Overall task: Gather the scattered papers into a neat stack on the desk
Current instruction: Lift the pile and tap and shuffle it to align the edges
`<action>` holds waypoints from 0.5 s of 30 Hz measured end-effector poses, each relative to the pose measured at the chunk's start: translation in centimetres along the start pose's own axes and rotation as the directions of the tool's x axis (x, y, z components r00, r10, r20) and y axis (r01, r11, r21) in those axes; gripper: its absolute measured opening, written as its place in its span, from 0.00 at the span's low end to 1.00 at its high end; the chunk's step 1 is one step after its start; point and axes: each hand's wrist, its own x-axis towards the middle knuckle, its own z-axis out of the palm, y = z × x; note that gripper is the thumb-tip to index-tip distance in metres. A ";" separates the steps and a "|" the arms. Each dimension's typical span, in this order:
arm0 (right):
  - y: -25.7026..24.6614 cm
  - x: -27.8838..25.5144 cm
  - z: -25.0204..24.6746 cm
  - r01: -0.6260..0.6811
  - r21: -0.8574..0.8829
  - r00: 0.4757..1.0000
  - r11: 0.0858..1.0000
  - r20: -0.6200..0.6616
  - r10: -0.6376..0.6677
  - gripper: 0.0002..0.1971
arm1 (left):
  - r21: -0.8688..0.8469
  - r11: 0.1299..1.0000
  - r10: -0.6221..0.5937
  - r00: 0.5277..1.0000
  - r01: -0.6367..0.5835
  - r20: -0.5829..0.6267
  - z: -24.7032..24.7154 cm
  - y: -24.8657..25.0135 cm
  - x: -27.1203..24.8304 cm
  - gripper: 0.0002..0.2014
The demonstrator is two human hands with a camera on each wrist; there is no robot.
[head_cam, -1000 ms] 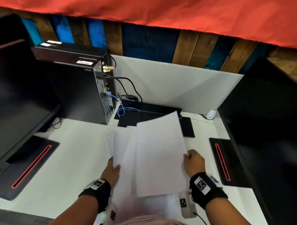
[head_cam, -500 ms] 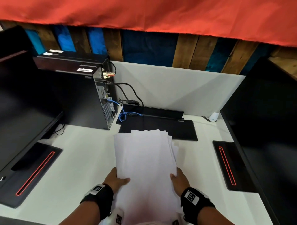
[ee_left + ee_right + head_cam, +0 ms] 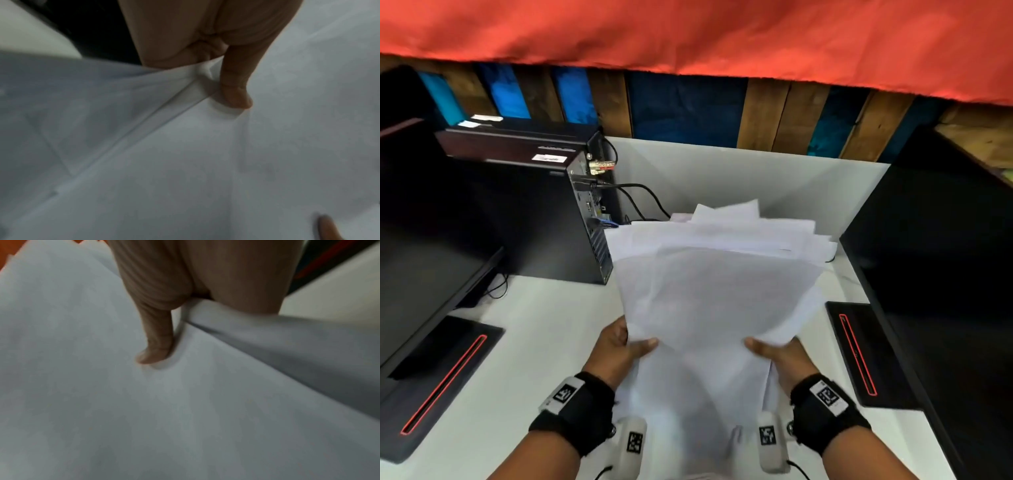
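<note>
A loose bundle of white papers (image 3: 715, 294) is lifted and tilted up off the white desk (image 3: 517, 342), its far edges fanned and uneven. My left hand (image 3: 619, 346) grips the bundle's left side with the thumb on top. My right hand (image 3: 777, 356) grips the right side the same way. In the left wrist view the thumb (image 3: 234, 91) presses the papers (image 3: 185, 162) and several sheet edges show beside it. In the right wrist view the thumb (image 3: 156, 345) presses down on the papers (image 3: 185, 418). The fingers underneath are hidden.
A black computer tower (image 3: 527, 212) with cables stands at the back left. Black monitors flank the desk, each on a base with a red stripe, left (image 3: 438, 387) and right (image 3: 859, 353). A white partition (image 3: 756, 181) closes the back.
The fanned sheets were drawn together between my hands into one bundle, and that bundle has now risen off the desk and tilted up toward me.
</note>
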 end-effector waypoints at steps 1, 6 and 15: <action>-1.9 -0.5 0.6 0.051 -0.035 0.997 0.998 -0.060 -0.053 0.20 | 0.024 0.999 0.034 0.999 -0.034 -0.019 0.2 0.8 0.2 0.15; -7.4 -1.6 1.8 0.231 -0.196 0.941 0.953 -0.206 -0.270 0.19 | 0.089 0.974 0.216 0.969 -0.206 -0.118 1.2 4.9 0.5 0.08; -7.7 -2.9 1.6 0.385 -0.148 0.921 0.911 -0.007 -0.390 0.26 | -0.031 0.983 0.184 0.982 -0.183 0.033 2.1 6.0 -0.1 0.27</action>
